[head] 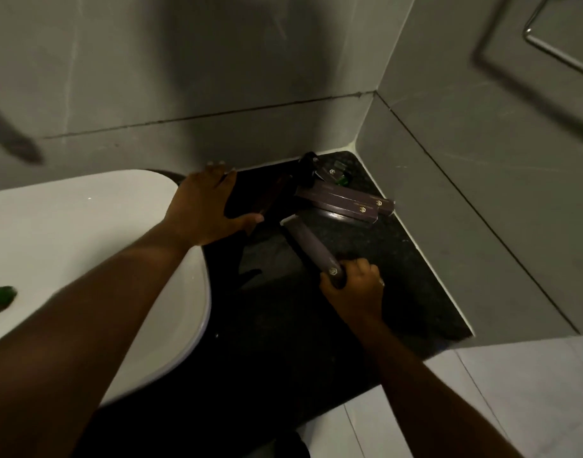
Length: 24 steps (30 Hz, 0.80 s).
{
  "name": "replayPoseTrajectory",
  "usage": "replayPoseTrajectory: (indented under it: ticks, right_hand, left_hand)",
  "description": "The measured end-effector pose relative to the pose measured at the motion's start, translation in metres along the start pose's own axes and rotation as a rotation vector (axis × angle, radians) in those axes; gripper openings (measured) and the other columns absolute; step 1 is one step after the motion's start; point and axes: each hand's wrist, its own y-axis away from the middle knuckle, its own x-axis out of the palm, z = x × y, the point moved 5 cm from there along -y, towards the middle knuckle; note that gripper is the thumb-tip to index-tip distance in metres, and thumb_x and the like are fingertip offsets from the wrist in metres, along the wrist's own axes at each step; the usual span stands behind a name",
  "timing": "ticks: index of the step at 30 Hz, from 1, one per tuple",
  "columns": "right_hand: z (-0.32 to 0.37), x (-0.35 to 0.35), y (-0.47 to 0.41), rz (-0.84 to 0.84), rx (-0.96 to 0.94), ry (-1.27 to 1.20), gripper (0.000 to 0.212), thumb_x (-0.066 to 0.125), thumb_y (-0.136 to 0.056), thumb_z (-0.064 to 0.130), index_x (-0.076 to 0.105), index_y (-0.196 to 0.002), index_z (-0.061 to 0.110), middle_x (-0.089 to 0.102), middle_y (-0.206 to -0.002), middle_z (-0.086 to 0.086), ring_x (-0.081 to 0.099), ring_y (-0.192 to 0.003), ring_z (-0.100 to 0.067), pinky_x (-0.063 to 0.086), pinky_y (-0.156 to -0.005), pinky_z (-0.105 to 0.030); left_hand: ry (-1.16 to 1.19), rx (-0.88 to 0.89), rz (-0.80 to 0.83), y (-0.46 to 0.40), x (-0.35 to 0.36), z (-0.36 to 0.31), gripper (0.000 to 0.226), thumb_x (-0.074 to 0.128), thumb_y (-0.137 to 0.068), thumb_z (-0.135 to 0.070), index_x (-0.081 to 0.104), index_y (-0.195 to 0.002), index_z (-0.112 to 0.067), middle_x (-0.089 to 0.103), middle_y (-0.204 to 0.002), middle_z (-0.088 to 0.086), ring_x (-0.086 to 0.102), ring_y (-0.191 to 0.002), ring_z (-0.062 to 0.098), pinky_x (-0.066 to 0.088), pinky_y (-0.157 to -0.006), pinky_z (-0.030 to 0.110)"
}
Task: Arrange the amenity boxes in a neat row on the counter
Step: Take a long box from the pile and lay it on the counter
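Right hand gripped one amenity box; left hand clutched another box; two boxes lay on the counter.

**Dim light, soft focus, bent edges**

The scene is dim and a little grainy. The glossy white ceramic basin is the brightest surface and carries small glints. The black speckled stone counter is almost lost in darkness. A wide soft shadow falls on the grey tiled wall. The chrome wall rail at the top right corner is blurred and curved by lens distortion.
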Motion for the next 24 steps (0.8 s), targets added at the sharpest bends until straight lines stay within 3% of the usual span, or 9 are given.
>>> replayPoseTrajectory:
  ticks: [4, 9, 15, 24]
  right_hand:
    - [0.018, -0.006, 0.064, -0.035, 0.057, -0.073, 0.046, 0.056, -0.071, 0.059, 0.064, -0.101, 0.025, 0.059, -0.095, 0.001, 0.051, -0.087, -0.016, 0.044, -0.074, -0.032]
    - [0.036, 0.003, 0.112, -0.057, 0.097, -0.096, 0.041, 0.070, -0.072, 0.050, 0.066, -0.101, 0.022, 0.060, -0.094, 0.001, 0.050, -0.089, -0.017, 0.043, -0.077, -0.033]
    - [0.043, 0.013, 0.133, -0.130, 0.120, -0.065, 0.043, 0.072, -0.069, 0.053, 0.067, -0.096, 0.020, 0.060, -0.087, 0.000, 0.044, -0.081, -0.012, 0.034, -0.070, -0.028]
    - [0.042, 0.016, 0.141, -0.164, 0.096, -0.053, 0.049, 0.064, -0.071, 0.059, 0.066, -0.099, 0.018, 0.061, -0.090, -0.001, 0.049, -0.081, -0.014, 0.040, -0.070, -0.029]
  left_hand:
    - [0.062, -0.008, -0.013, 0.006, -0.001, 0.001, 0.106, 0.030, -0.072, -0.083, 0.031, -0.144, -0.005, 0.031, -0.153, 0.022, 0.025, -0.143, 0.037, 0.021, -0.117, 0.051]
    - [0.063, 0.001, -0.065, 0.021, 0.000, 0.002, 0.099, 0.030, -0.077, -0.079, 0.037, -0.140, -0.003, 0.034, -0.151, 0.022, 0.025, -0.142, 0.039, 0.020, -0.116, 0.052]
    - [0.058, -0.015, -0.046, 0.026, 0.008, 0.007, 0.103, 0.020, -0.075, -0.081, 0.031, -0.144, -0.005, 0.026, -0.155, 0.022, 0.017, -0.145, 0.038, 0.011, -0.118, 0.050]
    - [0.043, -0.011, -0.064, 0.024, 0.010, 0.008, 0.106, 0.017, -0.073, -0.081, 0.034, -0.142, -0.003, 0.029, -0.153, 0.024, 0.018, -0.144, 0.039, 0.012, -0.119, 0.051]
